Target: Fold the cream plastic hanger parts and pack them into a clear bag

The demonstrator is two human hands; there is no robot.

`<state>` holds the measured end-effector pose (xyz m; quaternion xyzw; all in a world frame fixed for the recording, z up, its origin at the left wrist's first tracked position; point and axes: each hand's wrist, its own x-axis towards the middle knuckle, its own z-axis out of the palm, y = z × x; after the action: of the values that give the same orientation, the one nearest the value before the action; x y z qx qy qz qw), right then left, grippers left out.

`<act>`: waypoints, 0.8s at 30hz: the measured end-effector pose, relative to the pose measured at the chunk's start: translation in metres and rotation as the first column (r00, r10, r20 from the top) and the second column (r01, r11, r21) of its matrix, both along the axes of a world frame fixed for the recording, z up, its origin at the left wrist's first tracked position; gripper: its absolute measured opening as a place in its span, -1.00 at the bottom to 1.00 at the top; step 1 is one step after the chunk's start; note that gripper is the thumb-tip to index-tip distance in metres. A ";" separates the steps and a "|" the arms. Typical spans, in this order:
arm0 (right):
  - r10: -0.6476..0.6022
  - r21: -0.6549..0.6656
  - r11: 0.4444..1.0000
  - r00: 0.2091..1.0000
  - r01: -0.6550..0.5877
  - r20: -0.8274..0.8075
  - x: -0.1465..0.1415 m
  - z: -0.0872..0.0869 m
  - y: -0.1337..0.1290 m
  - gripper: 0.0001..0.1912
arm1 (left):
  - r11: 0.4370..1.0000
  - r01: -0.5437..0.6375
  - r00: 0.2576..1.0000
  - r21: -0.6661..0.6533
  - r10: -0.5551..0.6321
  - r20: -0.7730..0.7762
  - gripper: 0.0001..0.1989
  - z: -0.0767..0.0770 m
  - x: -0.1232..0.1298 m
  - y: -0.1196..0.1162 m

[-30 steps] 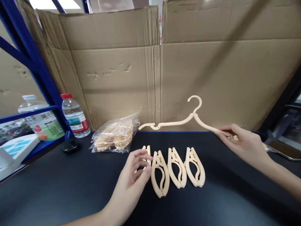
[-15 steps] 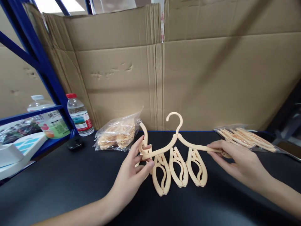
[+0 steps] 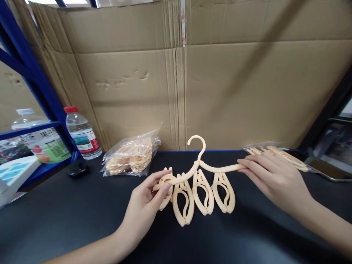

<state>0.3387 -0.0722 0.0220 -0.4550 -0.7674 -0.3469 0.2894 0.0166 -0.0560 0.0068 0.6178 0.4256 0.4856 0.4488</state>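
A cream plastic hanger [image 3: 199, 161] is held with its hook up and its two arms spread. My left hand [image 3: 150, 198] pinches the left arm's end between thumb and fingers. The right arm's end is in the closed fingers of my right hand [image 3: 271, 178], which hide its tip. Below the hanger, several folded cream hangers [image 3: 183, 205] lie in a row on the black table [image 3: 93, 216]. The leftmost one is partly behind my left hand.
A clear bag of cream parts [image 3: 129, 157] lies at the back left, beside a red-capped water bottle [image 3: 84, 135] and a black object [image 3: 77, 168]. Another bag [image 3: 291, 157] sits behind my right hand. Cardboard [image 3: 247, 95] stands along the back.
The curved piece that stood up by my left hand is now down at the hanger's left end. My right hand has turned, its fingers further over the arm's end. The view has shifted slightly.
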 end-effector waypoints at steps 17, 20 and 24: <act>0.210 -0.004 0.973 0.891 -0.231 -0.404 -0.019 -0.003 -0.006 -0.76 | 0.995 -0.083 0.996 0.055 0.082 0.029 -0.62 0.009 0.002 -0.002; 0.195 -0.086 0.956 0.824 -0.282 -0.532 -0.020 -0.004 -0.005 -0.75 | 0.992 -0.100 0.995 0.073 0.098 0.020 -0.62 0.011 0.002 -0.002; 0.158 -0.201 0.888 0.685 -0.413 -0.711 -0.021 -0.004 -0.005 -0.70 | 0.992 -0.102 0.995 0.080 0.101 0.005 -0.62 0.012 0.002 -0.002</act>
<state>0.3176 -0.0770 0.0180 -0.4654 -0.7190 0.0334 0.5151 0.0186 -0.0576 0.0187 0.6125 0.4365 0.5247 0.3987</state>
